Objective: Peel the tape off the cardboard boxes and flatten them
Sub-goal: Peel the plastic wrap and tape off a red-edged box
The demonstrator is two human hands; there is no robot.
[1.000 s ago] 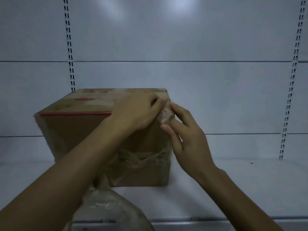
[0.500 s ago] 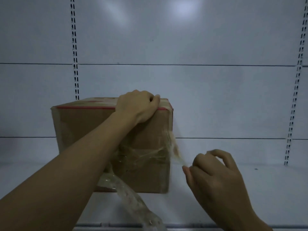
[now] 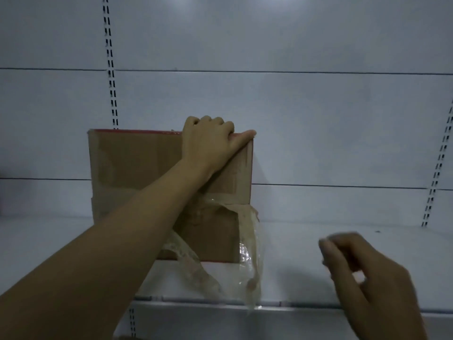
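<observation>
A brown cardboard box point(image 3: 137, 163) with a red top edge stands upright on a white shelf point(image 3: 306, 253). My left hand point(image 3: 210, 141) grips the box's top right edge, fingers curled over the top and thumb along the front rim. A peeled strip of clear tape point(image 3: 250, 261) hangs loose from the box's right front corner down over the shelf edge. A second crumpled strip point(image 3: 193, 266) trails from the lower front. My right hand point(image 3: 367, 273) is blurred at the lower right, apart from the tape, fingers loosely curled with nothing seen in them.
The shelf's metal front lip point(image 3: 294, 306) runs across the bottom. White back panels rise behind the box, with slotted uprights at the left point(image 3: 111, 77) and right point(image 3: 438, 168). Bare shelf lies to the right of the box.
My right hand pulled the tape down off the box's right corner, then let it go and moved right. The box went from tilted to upright. My left hand stayed on the top.
</observation>
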